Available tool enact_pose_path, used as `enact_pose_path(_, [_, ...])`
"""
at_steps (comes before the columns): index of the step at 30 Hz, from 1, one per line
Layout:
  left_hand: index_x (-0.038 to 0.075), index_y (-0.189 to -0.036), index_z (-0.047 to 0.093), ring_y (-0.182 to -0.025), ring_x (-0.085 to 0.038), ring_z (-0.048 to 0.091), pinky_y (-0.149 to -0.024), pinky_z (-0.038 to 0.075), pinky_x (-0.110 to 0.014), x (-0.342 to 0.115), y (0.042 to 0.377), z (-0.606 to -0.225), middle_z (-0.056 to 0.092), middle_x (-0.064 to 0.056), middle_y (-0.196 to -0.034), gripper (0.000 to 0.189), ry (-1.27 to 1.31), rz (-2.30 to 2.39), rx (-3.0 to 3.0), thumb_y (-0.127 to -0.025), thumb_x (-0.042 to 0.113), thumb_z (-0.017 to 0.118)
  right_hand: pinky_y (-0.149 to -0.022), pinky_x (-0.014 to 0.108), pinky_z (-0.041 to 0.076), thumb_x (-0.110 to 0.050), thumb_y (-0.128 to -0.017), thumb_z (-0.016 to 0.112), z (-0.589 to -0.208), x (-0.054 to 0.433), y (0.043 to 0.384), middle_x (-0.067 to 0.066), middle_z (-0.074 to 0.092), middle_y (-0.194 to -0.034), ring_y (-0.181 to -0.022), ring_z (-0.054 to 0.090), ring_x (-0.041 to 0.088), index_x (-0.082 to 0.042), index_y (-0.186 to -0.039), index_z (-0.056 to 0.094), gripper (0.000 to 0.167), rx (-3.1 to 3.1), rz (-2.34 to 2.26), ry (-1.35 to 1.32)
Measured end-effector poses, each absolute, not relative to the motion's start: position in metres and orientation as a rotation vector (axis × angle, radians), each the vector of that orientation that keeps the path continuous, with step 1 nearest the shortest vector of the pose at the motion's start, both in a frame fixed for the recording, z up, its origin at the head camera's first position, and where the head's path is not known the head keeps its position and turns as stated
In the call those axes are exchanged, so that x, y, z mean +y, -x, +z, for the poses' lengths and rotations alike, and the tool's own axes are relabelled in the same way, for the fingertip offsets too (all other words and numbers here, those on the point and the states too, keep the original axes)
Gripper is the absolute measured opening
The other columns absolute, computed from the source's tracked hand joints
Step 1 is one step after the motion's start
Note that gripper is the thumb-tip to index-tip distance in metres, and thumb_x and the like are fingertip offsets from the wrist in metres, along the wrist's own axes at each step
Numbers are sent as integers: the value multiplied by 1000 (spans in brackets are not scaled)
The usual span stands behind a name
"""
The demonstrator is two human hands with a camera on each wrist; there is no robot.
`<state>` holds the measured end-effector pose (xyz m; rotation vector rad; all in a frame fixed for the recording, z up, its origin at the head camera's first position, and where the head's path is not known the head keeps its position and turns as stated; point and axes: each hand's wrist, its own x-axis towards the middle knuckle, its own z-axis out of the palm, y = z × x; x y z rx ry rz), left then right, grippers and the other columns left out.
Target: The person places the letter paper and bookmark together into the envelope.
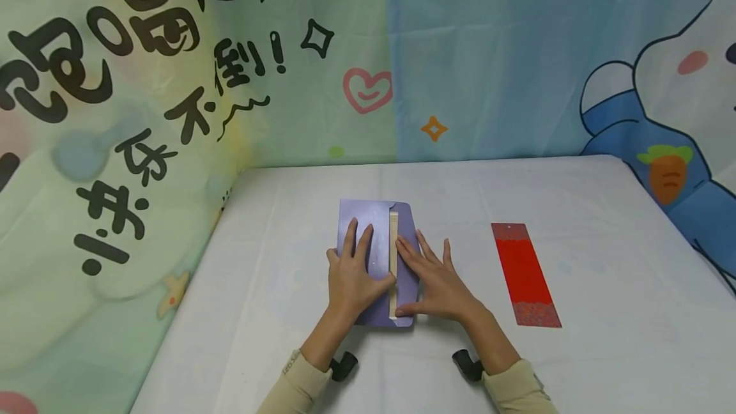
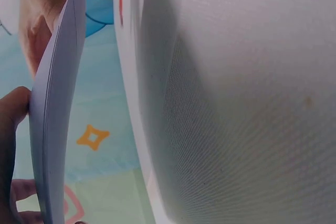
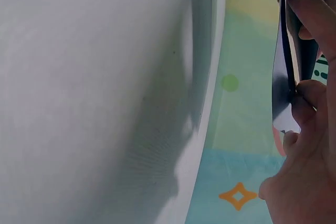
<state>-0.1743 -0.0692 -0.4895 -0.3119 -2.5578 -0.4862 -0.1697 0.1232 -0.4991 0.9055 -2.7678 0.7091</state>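
Observation:
A purple folded card or folder (image 1: pixel 363 312) lies on the white table, with a pale cream strip (image 1: pixel 393 229) running lengthwise beside its right-hand flap. My left hand (image 1: pixel 352 280) rests on the broad left panel, fingers extended and thumb reaching across the strip. On the right flap my right hand (image 1: pixel 439 283) is spread, its index finger and thumb touching the flap beside the strip. Seen nearly edge-on in the left wrist view, the purple piece (image 2: pixel 55 93) has fingers on its upper face. The right wrist view shows its dark underside gap, partly hidden by my fingers (image 3: pixel 310 95).
A red rectangular strip (image 1: pixel 526 273) with patterned ends lies on the white table (image 1: pixel 609 260) to the right. Printed cloth (image 1: pixel 489 50) hangs behind and on the left. Black wrist cameras (image 1: pixel 344 367) sit at both cuffs.

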Motion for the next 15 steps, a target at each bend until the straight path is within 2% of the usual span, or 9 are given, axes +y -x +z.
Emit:
enact_pose_path(4, [17, -137, 46, -74, -30, 44, -60, 37, -33, -68, 174, -491, 31, -10, -147, 89, 325, -483, -2551, -58, 52, 68, -97, 64, -11, -72, -56, 67, -498, 122, 171, 0, 19, -152, -139, 4, 28, -12, -148, 19, 119, -2763, 653, -908])
enact_pose_path(10, [17, -137, 46, -73, -30, 43, -58, 36, -32, -67, 174, -491, 32, -10, -146, 90, 338, -476, -2555, -57, 53, 68, -98, 60, -15, -76, -55, 64, -502, 122, 175, 4, 20, -151, -139, 5, 26, -12, -149, 13, 124, -2738, 639, -912])
enact_pose_path(15, [16, -137, 47, -73, -30, 43, -61, 35, -33, -66, 174, -491, 32, -12, -146, 90, 360, -472, -2545, -58, 53, 68, -98, 58, -16, -75, -54, 65, -503, 122, 177, 6, 21, -151, -139, 7, 25, -11, -149, 11, 127, -2713, 659, -917])
